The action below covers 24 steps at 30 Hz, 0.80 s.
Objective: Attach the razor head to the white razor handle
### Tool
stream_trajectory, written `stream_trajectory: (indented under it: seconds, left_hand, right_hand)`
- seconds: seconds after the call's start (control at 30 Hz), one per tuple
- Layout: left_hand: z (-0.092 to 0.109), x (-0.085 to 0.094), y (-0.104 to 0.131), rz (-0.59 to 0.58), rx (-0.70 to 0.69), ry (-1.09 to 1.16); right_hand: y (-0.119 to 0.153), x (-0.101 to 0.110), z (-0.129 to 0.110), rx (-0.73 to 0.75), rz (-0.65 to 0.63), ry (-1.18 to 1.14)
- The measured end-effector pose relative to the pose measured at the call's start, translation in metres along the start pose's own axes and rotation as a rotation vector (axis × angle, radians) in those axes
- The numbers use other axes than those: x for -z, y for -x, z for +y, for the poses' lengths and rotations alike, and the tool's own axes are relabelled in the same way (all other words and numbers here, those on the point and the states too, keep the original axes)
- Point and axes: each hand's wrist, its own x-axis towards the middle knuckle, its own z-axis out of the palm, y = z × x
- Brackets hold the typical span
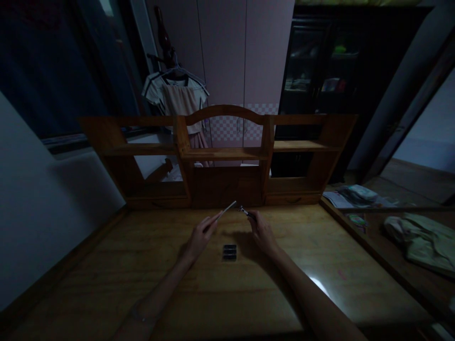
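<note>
My left hand (201, 237) is closed round a thin, light-coloured stick (227, 208) that points up and to the right. A slim dark-handled tool with a small shiny head (246, 212) is gripped in my right hand (263, 232), its head angled up to the left. The two tips are near each other but apart, above the wooden desk (213, 303). Between my wrists, a small dark case with several compartments (229, 252) lies on the desk; what it holds is too dark to tell.
A wooden shelf unit (227, 153) rises at the desk's back edge. Papers (359, 195) and a pale cloth (426, 239) lie on a surface to the right. Clothes (177, 94) hang behind the shelf, and a white wall (64, 203) borders the left.
</note>
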Motion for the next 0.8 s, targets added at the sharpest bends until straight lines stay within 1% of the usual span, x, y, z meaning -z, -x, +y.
stream_trajectory:
  seconds: [0.13, 0.23, 0.33, 0.43, 0.5, 0.67, 0.8]
  left_hand:
    - [0.003, -0.002, 0.0, -0.032, -0.025, -0.044]
    - [0.004, -0.001, 0.001, 0.012, -0.015, -0.086]
    - [0.006, 0.0, 0.002, 0.046, -0.041, -0.069]
    - [0.008, -0.003, 0.003, -0.001, -0.067, -0.055]
    - [0.008, -0.005, 0.003, -0.014, -0.056, -0.064]
    - [0.008, -0.003, 0.001, 0.037, -0.016, -0.04]
    - [0.012, -0.004, 0.001, -0.028, 0.019, 0.075]
  right_hand:
    - [0.0, 0.001, 0.0, -0.004, 0.011, -0.012]
    - [-0.001, 0.001, 0.0, 0.004, 0.049, -0.01]
    - [0.0, 0.001, 0.001, -0.001, 0.049, -0.004]
    - [0.001, 0.001, -0.001, -0.016, 0.037, -0.019]
    - [0.002, 0.002, -0.002, -0.035, 0.041, -0.035]
    - [0.002, 0.003, -0.004, -0.055, 0.058, -0.055]
    - [0.002, 0.001, -0.003, -0.03, 0.062, -0.031]
